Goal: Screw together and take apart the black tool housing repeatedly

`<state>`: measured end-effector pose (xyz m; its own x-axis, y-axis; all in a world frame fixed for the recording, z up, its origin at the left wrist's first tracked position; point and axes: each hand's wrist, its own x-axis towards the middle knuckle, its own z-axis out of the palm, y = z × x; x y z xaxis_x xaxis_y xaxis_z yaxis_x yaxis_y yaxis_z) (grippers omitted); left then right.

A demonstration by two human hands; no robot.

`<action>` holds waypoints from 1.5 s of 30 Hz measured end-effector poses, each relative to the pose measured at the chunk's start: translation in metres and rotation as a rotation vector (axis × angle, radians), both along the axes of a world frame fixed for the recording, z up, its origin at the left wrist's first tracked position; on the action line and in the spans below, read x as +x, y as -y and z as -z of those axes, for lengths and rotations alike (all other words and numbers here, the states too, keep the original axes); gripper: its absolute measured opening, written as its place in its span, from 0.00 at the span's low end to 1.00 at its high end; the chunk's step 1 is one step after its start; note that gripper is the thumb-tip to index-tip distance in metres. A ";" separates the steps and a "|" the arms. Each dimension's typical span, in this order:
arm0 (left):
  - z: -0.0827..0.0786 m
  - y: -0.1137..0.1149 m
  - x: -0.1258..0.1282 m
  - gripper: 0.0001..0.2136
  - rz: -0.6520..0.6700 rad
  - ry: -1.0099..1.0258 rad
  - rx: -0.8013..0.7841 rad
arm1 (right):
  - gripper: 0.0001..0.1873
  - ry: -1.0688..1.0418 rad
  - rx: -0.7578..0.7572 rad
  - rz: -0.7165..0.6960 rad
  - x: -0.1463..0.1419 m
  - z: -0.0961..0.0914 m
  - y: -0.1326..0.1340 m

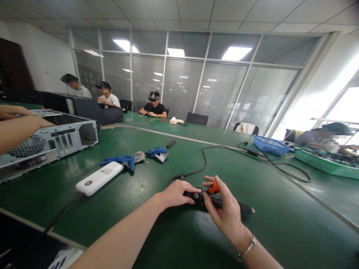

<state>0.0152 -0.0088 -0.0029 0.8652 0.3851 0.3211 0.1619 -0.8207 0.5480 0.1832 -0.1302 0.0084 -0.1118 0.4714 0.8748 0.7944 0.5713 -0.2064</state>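
A black corded power tool with an orange part lies on the green table in front of me. My left hand is closed over its left end. My right hand grips its middle, thumb and fingers wrapped round the body by the orange part. The tool's tip points right. Its black cable runs away across the table towards the right.
A white power strip and a pair of blue-grey gloves lie to the left. An open computer case stands far left, with another person's arm over it. Blue and green baskets sit at right. Several people sit at the far side.
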 end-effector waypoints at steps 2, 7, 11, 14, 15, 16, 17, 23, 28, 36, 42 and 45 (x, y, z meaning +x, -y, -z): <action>-0.001 0.002 0.000 0.22 -0.004 0.000 -0.004 | 0.36 -0.005 0.029 0.030 0.002 0.001 -0.001; 0.001 0.002 0.000 0.24 -0.013 0.013 -0.005 | 0.37 -0.224 0.142 -0.011 0.008 0.004 -0.005; 0.003 0.001 0.000 0.25 -0.021 0.032 0.013 | 0.37 -0.437 0.213 -0.064 0.011 0.001 -0.009; 0.004 0.002 0.000 0.25 -0.034 0.025 0.027 | 0.35 -0.470 0.189 -0.055 0.011 0.002 -0.012; 0.004 0.002 0.000 0.25 -0.035 0.022 0.030 | 0.35 -0.466 0.177 -0.052 0.011 0.003 -0.013; 0.003 0.002 0.000 0.25 -0.035 0.020 0.031 | 0.34 -0.459 0.165 -0.052 0.011 0.004 -0.013; 0.003 0.002 0.000 0.25 -0.035 0.017 0.031 | 0.34 -0.450 0.154 -0.053 0.011 0.006 -0.014; 0.003 0.001 0.001 0.25 -0.021 0.004 0.021 | 0.34 -0.383 0.021 -0.006 0.009 0.011 -0.015; 0.005 -0.001 0.002 0.25 -0.014 0.009 0.023 | 0.32 -0.306 -0.069 0.130 0.011 0.001 -0.015; 0.004 0.000 0.002 0.26 -0.038 -0.001 0.020 | 0.32 -0.335 -0.181 0.055 0.010 0.001 -0.015; 0.003 0.000 0.002 0.25 -0.038 0.000 0.023 | 0.27 -0.202 -0.048 0.220 0.014 0.003 -0.015; 0.004 0.000 0.002 0.25 -0.035 0.005 0.025 | 0.29 -0.218 -0.089 0.143 0.015 0.006 -0.015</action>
